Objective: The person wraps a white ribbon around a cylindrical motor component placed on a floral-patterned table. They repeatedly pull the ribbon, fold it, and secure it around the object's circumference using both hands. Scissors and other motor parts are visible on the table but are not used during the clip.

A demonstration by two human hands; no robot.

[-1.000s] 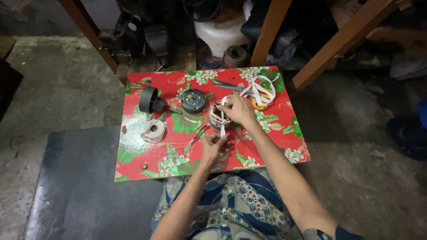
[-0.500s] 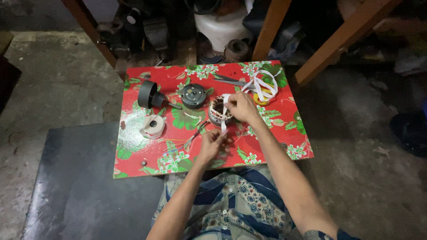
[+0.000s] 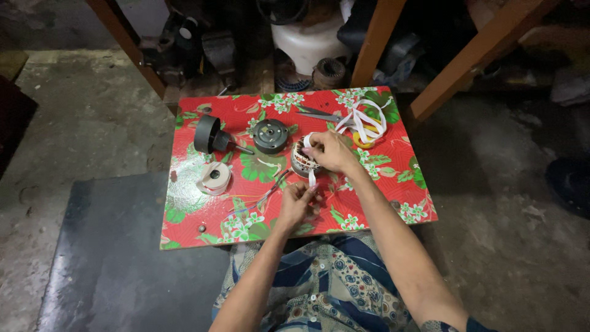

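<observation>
Motor stator [image 3: 302, 161] w/ copper windings is sitting near the middle of the red floral board [image 3: 196, 212], right under the right hand [image 3: 332, 151], which is curling over its top edge, fingers closed on the stator & white strip. That white tape strip [image 3: 311, 179] is hanging from the stator twd the left hand [image 3: 297, 201], just below, which is pinching its lower end. Winding detail is mostly hidden by the right hand. Left of it: round motor cover [image 3: 271, 135], black rotor w/ shaft [image 3: 210, 134], tape roll [image 3: 214, 178], thin wires [image 3: 270, 190]. Behind the right hand: scissors [image 3: 319, 114], partly covered by a white ribbon bundle [image 3: 366, 121]. Clutter beyond the board is too dark to make out.
</observation>
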